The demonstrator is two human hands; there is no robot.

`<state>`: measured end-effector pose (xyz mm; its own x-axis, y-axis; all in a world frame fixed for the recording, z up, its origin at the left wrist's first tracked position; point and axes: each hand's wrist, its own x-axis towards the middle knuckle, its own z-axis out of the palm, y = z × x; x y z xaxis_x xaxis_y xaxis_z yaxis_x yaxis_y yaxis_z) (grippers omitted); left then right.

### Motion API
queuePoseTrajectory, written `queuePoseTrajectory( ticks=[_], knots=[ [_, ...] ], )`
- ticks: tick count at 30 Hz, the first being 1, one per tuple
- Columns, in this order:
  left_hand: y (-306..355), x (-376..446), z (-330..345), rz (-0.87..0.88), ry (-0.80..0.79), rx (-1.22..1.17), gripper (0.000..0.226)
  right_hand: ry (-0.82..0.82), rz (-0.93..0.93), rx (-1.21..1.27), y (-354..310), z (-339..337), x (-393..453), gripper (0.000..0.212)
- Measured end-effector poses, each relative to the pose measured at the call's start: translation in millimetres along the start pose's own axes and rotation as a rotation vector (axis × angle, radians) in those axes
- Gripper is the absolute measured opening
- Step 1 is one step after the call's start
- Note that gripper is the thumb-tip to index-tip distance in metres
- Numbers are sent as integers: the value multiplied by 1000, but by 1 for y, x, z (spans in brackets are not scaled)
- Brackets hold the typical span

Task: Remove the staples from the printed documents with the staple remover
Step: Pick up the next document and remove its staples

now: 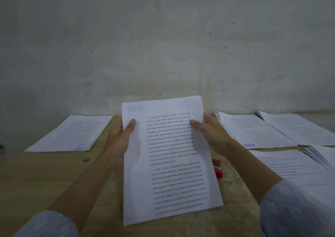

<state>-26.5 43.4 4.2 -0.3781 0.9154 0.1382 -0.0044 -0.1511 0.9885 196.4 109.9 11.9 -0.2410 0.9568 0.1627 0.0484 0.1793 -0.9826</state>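
While red staple remover (217, 168) lies on table — both hands' fingers clamp document (168, 160) edges, thumbs on top.

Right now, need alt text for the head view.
Both hands, left hand and right hand, hold up a printed document over a wooden table. A red staple remover lies behind it, with paper stacks on either side.

A wooden table (54, 178) is seen against a wall. At nine o'clock one stack of printed pages (70, 134) is laid flat. At three o'clock several overlapping printed documents (282, 133) are spread. A red staple remover (217, 168) is placed near the centre.
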Motion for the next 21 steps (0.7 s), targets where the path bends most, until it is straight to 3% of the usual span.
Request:
queuePoseTrajectory(
  ticks=[5,15,21],
  knots=[
    [-9,-8,-1,100,-56,73,19,-2,16,13,-1,4,-1,25],
    [-11,-20,-20,0,-109,211,7,-8,76,-101,8,3,-22,28],
    [-35,-40,-30,-225,-166,120,15,-84,168,-45,42,4,-47,31]
  ],
)
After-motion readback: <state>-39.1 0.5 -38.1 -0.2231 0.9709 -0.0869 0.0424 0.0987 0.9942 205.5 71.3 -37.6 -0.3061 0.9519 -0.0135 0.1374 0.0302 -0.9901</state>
